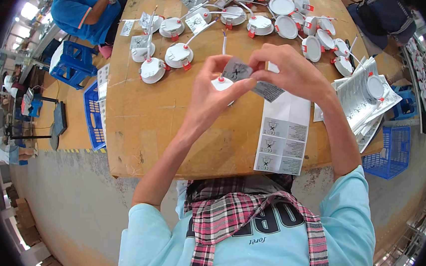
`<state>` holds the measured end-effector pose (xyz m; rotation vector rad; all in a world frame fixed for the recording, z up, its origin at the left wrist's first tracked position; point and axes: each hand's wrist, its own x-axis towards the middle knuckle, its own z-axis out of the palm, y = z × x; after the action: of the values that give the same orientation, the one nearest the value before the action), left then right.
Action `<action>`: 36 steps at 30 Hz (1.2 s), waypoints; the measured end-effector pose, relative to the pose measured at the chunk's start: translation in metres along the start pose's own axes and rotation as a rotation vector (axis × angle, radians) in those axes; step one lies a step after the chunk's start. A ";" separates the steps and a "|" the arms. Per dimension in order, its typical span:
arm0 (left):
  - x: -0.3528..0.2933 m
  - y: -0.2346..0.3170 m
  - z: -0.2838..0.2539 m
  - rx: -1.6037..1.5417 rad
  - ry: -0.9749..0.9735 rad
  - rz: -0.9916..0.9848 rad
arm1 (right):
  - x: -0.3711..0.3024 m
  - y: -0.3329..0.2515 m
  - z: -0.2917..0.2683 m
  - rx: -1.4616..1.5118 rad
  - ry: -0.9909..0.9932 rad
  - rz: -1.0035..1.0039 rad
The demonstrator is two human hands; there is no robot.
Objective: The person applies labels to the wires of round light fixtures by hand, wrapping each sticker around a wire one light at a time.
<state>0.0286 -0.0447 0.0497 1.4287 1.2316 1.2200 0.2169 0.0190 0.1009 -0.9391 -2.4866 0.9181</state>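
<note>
Above the table, my left hand (209,85) and my right hand (293,72) meet, thumbs and fingers pinching a silver-grey printed label (238,70) between them. A second grey printed flap (268,91) hangs just below my right fingertips; whether it belongs to the same label I cannot tell. Partly hidden behind my left hand is a round white downlight (222,84) with a red fitting, its white cable standing up beyond my fingers. Under and beside my right forearm lies a white sheet of labels (281,146), with several printed labels on its near half.
Many white downlights (179,55) with red clips crowd the table's far side, some bearing labels. Stacked label sheets (358,102) lie at the right edge, one downlight on top. Blue crates (389,152) stand on both sides. A person in blue (85,13) sits at the far left near blue stools (73,64).
</note>
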 end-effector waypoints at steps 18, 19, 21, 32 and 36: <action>0.003 -0.035 -0.026 -0.585 0.076 -0.222 | 0.014 0.032 0.055 0.657 0.201 0.203; 0.005 -0.038 -0.028 -0.590 0.079 -0.252 | 0.015 0.032 0.055 0.657 0.199 0.206; 0.010 -0.041 -0.028 -0.596 0.085 -0.284 | 0.017 0.032 0.056 0.691 0.238 0.282; 0.053 -0.064 -0.032 -0.242 0.184 -0.151 | 0.046 0.051 0.060 0.520 0.387 0.307; 0.063 -0.075 -0.027 -0.234 0.212 -0.141 | 0.053 0.066 0.064 0.568 0.355 0.333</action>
<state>-0.0064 0.0280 -0.0113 1.0471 1.2609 1.3931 0.1778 0.0644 0.0134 -1.1931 -1.6652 1.3287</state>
